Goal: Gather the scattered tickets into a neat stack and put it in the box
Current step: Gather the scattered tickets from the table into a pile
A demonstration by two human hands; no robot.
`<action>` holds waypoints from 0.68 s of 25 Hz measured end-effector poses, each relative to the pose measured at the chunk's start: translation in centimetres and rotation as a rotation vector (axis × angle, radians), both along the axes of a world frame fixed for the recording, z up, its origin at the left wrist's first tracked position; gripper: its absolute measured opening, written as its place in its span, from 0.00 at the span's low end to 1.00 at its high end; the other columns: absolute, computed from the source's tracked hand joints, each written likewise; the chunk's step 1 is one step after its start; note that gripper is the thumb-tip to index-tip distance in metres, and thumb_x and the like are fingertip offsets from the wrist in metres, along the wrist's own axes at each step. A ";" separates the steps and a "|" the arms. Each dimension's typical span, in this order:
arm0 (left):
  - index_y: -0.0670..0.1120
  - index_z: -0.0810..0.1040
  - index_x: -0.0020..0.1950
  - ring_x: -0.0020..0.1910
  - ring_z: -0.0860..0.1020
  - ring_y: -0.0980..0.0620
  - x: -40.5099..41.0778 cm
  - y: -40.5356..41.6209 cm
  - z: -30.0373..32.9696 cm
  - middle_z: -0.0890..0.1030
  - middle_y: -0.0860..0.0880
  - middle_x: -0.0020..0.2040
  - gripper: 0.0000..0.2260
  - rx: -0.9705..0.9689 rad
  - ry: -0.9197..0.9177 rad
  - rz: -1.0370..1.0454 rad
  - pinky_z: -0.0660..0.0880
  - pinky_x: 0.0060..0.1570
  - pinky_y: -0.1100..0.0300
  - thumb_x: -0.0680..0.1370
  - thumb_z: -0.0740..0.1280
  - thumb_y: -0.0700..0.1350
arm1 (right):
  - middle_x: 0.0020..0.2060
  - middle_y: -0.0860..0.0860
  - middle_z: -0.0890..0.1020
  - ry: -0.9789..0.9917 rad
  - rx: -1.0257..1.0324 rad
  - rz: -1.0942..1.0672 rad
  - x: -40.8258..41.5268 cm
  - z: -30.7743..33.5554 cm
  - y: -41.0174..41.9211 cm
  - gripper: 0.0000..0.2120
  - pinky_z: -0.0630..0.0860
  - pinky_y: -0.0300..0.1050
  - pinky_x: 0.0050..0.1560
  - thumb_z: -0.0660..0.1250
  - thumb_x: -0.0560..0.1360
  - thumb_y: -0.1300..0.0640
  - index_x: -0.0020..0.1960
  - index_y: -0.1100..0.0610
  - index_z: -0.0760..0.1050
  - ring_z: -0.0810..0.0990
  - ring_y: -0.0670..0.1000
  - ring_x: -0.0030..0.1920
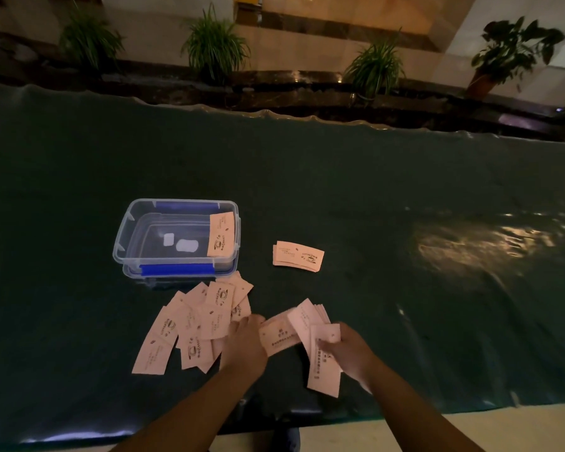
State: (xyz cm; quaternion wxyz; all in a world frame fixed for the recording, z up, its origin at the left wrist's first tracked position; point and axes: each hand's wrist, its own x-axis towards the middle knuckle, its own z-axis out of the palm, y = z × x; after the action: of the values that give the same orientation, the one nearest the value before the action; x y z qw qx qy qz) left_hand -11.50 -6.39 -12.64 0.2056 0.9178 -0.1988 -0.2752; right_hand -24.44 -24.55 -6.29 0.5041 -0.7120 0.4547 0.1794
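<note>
The right hand (348, 349) is closed around a fanned bunch of tickets (320, 350); the left hand (245, 345) lies flat, fingers spread, on the edge of the loose pile (193, 324) just in front of the box (177, 238). One ticket (221, 234) leans inside the box at its right wall; a small stack (298, 257) lies apart, right of the box, on the dark cloth (405, 190).

Dark green table cover (372, 190). Clear plastic box (177, 238) with blue clips, one ticket (221, 234) leaning inside against right wall. Small neat stack (298, 256) right of box, apart. Scattered tickets (190, 324) overlapping just in front of box. Left hand (245, 345) rests on pile's right edge. Right hand (349, 350) grips fanned bunch of tickets (310, 334). Potted plants (214, 44) behind table.
</note>
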 end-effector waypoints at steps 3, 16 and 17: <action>0.60 0.68 0.71 0.57 0.69 0.59 0.5 -0.7 0.3 0.74 0.55 0.68 0.29 -0.059 0.070 -0.102 0.71 0.53 0.65 0.74 0.73 0.44 | 0.63 0.53 0.82 -0.003 -0.071 0.093 0.4 -0.2 -0.8 0.10 0.76 0.43 0.46 0.68 0.84 0.58 0.64 0.51 0.74 0.80 0.50 0.55; 0.54 0.72 0.54 0.53 0.78 0.55 -1.9 1.2 3.5 0.78 0.52 0.56 0.10 -0.017 0.213 0.215 0.78 0.59 0.55 0.78 0.72 0.51 | 0.74 0.52 0.71 0.055 -0.289 0.529 5.3 -1.8 0.8 0.26 0.72 0.53 0.70 0.71 0.80 0.49 0.76 0.51 0.70 0.69 0.56 0.74; 0.52 0.72 0.54 0.50 0.78 0.56 -2.3 1.1 3.9 0.79 0.52 0.53 0.12 -0.062 0.343 0.315 0.79 0.54 0.56 0.76 0.73 0.50 | 0.76 0.52 0.69 0.069 -0.319 0.572 5.5 -1.9 1.0 0.28 0.70 0.56 0.73 0.70 0.81 0.47 0.78 0.52 0.68 0.66 0.56 0.76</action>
State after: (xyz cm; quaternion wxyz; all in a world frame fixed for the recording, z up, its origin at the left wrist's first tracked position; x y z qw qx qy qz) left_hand -13.76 -5.31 -8.71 0.3048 0.8705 -0.0235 -0.3857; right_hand -18.95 -23.53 -8.23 0.2999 -0.8743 0.2754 0.2643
